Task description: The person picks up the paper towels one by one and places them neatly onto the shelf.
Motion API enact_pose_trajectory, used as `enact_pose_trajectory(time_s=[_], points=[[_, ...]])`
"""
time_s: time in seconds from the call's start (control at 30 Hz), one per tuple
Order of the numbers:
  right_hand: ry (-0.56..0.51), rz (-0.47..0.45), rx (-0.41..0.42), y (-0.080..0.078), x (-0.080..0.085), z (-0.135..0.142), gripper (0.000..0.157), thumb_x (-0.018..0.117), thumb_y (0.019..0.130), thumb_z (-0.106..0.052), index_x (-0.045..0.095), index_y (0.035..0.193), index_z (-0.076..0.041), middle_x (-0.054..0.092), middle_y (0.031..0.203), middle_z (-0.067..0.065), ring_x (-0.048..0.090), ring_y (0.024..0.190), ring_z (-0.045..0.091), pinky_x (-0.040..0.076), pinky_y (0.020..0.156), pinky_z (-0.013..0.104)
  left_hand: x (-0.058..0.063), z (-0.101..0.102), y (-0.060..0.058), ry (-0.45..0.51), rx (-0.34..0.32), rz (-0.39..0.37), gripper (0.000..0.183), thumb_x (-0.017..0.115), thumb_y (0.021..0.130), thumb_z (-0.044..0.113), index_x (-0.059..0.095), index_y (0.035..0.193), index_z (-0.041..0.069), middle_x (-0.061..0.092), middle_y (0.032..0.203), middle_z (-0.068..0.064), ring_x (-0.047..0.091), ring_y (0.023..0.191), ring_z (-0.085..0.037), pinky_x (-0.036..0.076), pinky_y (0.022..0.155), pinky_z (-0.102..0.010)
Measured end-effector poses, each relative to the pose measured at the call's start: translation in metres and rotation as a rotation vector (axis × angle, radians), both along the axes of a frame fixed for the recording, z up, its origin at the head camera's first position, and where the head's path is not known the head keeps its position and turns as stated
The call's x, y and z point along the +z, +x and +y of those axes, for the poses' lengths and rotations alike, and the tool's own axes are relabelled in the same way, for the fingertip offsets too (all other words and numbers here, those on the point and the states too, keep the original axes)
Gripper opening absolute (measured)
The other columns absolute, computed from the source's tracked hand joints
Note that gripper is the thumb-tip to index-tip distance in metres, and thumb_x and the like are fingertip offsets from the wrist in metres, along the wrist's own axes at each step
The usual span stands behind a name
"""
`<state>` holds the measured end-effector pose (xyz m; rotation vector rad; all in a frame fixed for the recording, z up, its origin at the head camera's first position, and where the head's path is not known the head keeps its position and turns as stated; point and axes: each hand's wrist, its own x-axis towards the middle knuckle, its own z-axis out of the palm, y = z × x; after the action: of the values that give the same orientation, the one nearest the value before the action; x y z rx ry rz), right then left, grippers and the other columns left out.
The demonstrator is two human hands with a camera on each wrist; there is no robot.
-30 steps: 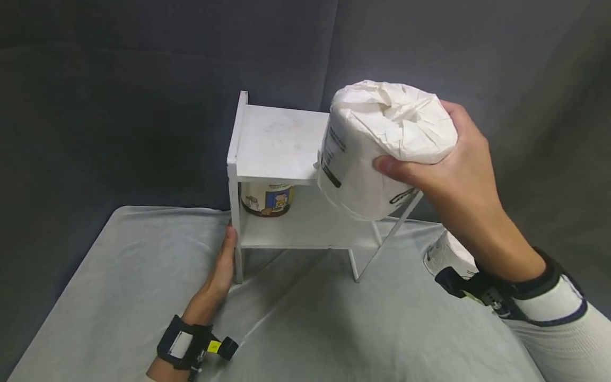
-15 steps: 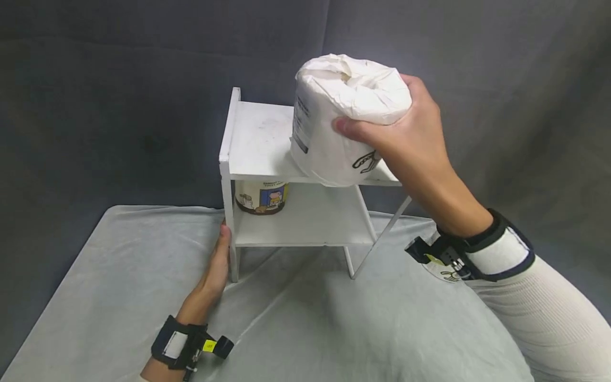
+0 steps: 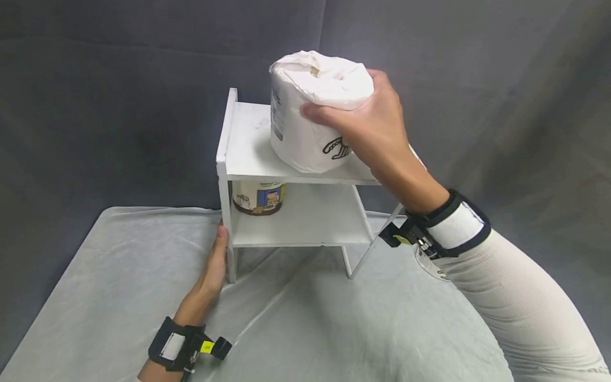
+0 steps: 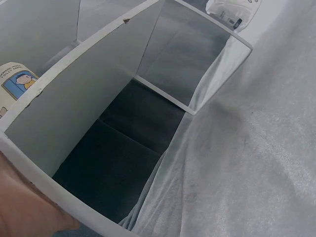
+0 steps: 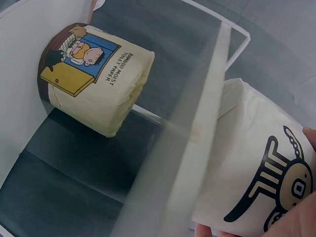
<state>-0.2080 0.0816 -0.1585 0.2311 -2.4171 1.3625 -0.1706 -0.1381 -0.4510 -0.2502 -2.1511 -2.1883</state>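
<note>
My right hand (image 3: pixel 377 122) grips a large white paper-wrapped toilet roll (image 3: pixel 310 122), thumb on its front and fingers round its far side. The roll is upright over the top board of a small white shelf (image 3: pixel 245 151); whether its base touches the board is unclear. Black line drawing marks the wrapper in the right wrist view. My left hand (image 3: pixel 215 268) rests against the outer face of the shelf's left side panel, its fingers partly hidden. On the lower board, at the left, stands a cream toilet roll with a cartoon print (image 5: pixel 94 79), labelled bamboo moist toilet paper.
Another white wrapped roll (image 4: pixel 232 11) lies on the cloth-covered table (image 3: pixel 143 265) right of the shelf, mostly hidden by my right wrist in the head view. The shelf's right side has a thin slanted wire leg (image 3: pixel 363 265). A dark curtain (image 3: pixel 143 106) hangs behind.
My right hand has carried the white toilet roll leftward, from the shelf's right end to over the middle of the top board. My left hand stays against the side panel.
</note>
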Motion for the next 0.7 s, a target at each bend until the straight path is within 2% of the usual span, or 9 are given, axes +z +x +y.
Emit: enact_pose_trajectory(time_s=[0.17,0.5,0.6,0.7], points=[[0.028,-0.006,-0.026,-0.009,-0.004,-0.007,0.091,0.088,0.058,-0.050,0.049,0.132,-0.016,0.060,0.121,-0.001,0.056,0.107,0.011,0.047,0.089,0.028,0.000,0.001,-0.001,0.012,-0.001,0.004,0.082,0.006,0.098,0.061,-0.014,0.157,0.007,-0.016,0.164,-0.014,-0.017,0.149,-0.028,-0.012,0.116,-0.054],[0.030,-0.009,-0.001,-0.019,-0.007,-0.025,0.090,0.088,0.057,-0.051,0.050,0.132,-0.019,0.060,0.122,-0.003,0.057,0.106,0.011,0.046,0.088,0.028,-0.002,0.000,-0.001,0.011,-0.002,0.013,0.083,0.006,0.098,0.062,-0.015,0.157,0.008,-0.019,0.163,-0.015,-0.019,0.148,-0.028,-0.014,0.115,-0.055],[0.031,-0.019,-0.002,-0.019,-0.007,-0.032,0.087,0.088,0.057,-0.051,0.051,0.130,-0.022,0.063,0.118,-0.004,0.059,0.103,0.011,0.048,0.086,0.029,-0.003,0.000,0.000,0.003,0.000,-0.001,0.082,0.005,0.098,0.061,-0.015,0.157,0.008,-0.018,0.164,-0.014,-0.019,0.148,-0.027,-0.013,0.115,-0.055],[0.019,-0.014,0.018,-0.021,-0.006,-0.039,0.077,0.088,0.057,-0.049,0.058,0.123,-0.023,0.067,0.111,-0.005,0.063,0.096,0.012,0.050,0.081,0.031,-0.002,0.000,0.000,0.002,0.002,-0.013,0.081,0.005,0.098,0.061,-0.014,0.157,0.008,-0.018,0.164,-0.013,-0.018,0.149,-0.027,-0.013,0.116,-0.053]])
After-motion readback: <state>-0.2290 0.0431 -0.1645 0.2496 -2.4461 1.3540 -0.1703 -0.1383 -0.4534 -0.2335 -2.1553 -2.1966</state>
